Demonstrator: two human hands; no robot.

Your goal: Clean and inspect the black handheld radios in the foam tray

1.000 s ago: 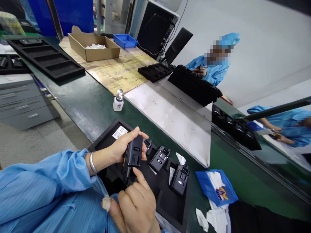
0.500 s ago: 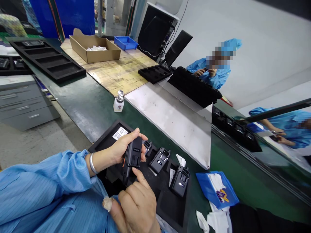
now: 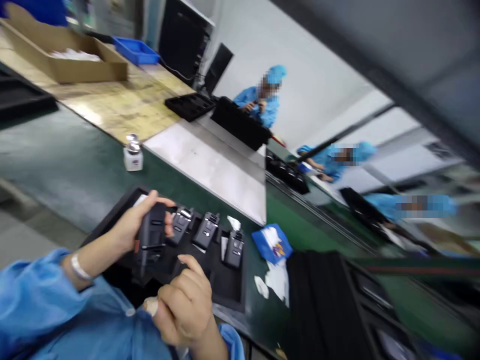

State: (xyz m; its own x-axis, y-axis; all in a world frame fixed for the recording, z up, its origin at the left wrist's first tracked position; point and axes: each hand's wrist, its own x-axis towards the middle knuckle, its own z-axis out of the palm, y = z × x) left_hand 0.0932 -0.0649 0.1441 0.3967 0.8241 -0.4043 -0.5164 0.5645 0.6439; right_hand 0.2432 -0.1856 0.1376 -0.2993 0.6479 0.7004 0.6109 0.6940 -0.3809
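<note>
My left hand (image 3: 135,220) is wrapped round a black handheld radio (image 3: 153,227), tilted above the left part of a black foam tray (image 3: 230,291). My right hand (image 3: 185,302) is just below and to the right of it, apart from the radio. Its fingers are curled and the index finger is partly stretched out. A pale wrap (image 3: 151,306) covers the thumb tip; whatever the curled fingers may hold is hidden. Further radios lie in the tray: one radio (image 3: 181,226) beside my left hand, a middle radio (image 3: 206,231) and a right one (image 3: 234,251).
A white pump bottle (image 3: 133,159) stands behind the tray. Right of it are a blue tissue pack (image 3: 272,245), white wipes (image 3: 278,280) and a stack of black foam trays (image 3: 318,300). A white board (image 3: 210,160) lies beyond; people in blue work further off.
The view has swung to the right, so things sit further left. My right index finger has come away from the radio's lower end. The left hand still holds the radio.
</note>
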